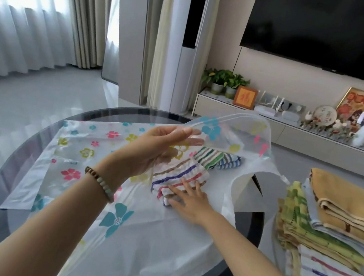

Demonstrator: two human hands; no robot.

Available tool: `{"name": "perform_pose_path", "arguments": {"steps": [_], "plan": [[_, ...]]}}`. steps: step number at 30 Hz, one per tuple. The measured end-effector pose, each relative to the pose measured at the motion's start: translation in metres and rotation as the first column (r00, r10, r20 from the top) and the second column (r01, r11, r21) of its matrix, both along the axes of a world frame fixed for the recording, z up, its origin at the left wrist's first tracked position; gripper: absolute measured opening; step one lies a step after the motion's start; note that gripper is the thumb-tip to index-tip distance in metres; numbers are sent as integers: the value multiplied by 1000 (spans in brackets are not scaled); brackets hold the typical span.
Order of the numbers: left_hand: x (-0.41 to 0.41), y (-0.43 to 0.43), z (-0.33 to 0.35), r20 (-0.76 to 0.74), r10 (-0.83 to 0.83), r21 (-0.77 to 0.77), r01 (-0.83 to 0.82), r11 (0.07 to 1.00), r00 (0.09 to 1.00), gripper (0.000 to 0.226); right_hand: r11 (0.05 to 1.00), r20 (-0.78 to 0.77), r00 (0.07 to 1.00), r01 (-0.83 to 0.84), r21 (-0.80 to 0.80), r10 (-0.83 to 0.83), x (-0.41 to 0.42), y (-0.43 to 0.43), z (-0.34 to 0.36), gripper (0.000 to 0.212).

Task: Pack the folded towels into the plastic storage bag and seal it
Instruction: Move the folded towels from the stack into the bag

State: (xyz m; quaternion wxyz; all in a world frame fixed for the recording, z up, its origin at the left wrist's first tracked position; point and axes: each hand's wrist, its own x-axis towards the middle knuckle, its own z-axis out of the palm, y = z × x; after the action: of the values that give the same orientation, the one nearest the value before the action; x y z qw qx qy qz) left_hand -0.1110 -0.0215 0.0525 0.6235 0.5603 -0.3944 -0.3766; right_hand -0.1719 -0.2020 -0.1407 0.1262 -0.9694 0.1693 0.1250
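Beneath both hands, a round dark glass desk [8, 172] carries a large clear plastic storage bag printed with coloured flowers [95, 149]. Right of the right hand [191, 197] stands a stack of folded yellow, green and striped towels [328, 219]. Inside the bag's mouth lies a folded white towel with coloured stripes [178, 172]. The left hand [153, 150] pinches the bag's upper sheet, holding it raised. The right hand presses flat, fingers straight, on that towel.
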Motion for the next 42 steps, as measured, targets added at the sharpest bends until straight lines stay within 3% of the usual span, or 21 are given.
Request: {"name": "perform_pose_path", "arguments": {"steps": [7, 11, 14, 16, 19, 21, 25, 27, 29, 32, 35, 39, 42], "plan": [[9, -3, 6, 7, 15, 13, -15, 1000, 1000, 32, 986, 13, 987, 158, 60, -159, 66, -5, 11, 57], [9, -7, 0, 11, 63, 9, -63, 998, 998, 28, 986, 5, 992, 121, 117, -123, 60, -3, 24, 57], [2, -9, -9, 73, 66, 52, -70, 996, 995, 28, 959, 93, 994, 37, 280, -65, 26, 0, 47, 59], [-5, -12, -16, 55, 50, 24, -51, 998, 997, 31, 897, 135, 991, -39, 440, -23, -13, -3, 69, 56], [-18, -20, -28, 77, 55, 26, -58, 998, 995, 35, 715, 49, 998, -66, 696, 45, -90, -18, 106, 45], [-27, -28, -37, 79, 47, 26, -49, 998, 996, 39, 629, -18, 998, -21, 777, 56, -144, -38, 125, 39], [-47, -46, -46, 117, 36, 47, -41, 998, 992, 44, 740, -28, 989, 127, 660, -145, -234, -90, 139, 35], [-54, -54, -52, 152, 45, 65, -55, 996, 987, 40, 782, 14, 949, 251, 570, -315, -268, -117, 130, 25], [-60, -61, -59, 160, 50, 75, -63, 995, 986, 39, 812, 10, 913, 358, 460, -408, -296, -138, 118, 30], [-69, -66, -66, 149, 52, 96, -67, 993, 987, 44, 837, -66, 881, 467, 286, -469, -321, -153, 100, 61], [-75, -70, -70, 117, 59, 116, -73, 991, 991, 44, 810, -88, 850, 522, 267, -519, -328, -159, 87, 74], [-78, -69, -72, 125, 52, 109, -66, 992, 991, 41, 803, -71, 838, 539, 255, -540, -324, -168, 77, 77], [-78, -67, -69, 138, 54, 122, -71, 990, 989, 38, 828, -92, 860, 509, 235, -502, -321, -174, 76, 64]]}}
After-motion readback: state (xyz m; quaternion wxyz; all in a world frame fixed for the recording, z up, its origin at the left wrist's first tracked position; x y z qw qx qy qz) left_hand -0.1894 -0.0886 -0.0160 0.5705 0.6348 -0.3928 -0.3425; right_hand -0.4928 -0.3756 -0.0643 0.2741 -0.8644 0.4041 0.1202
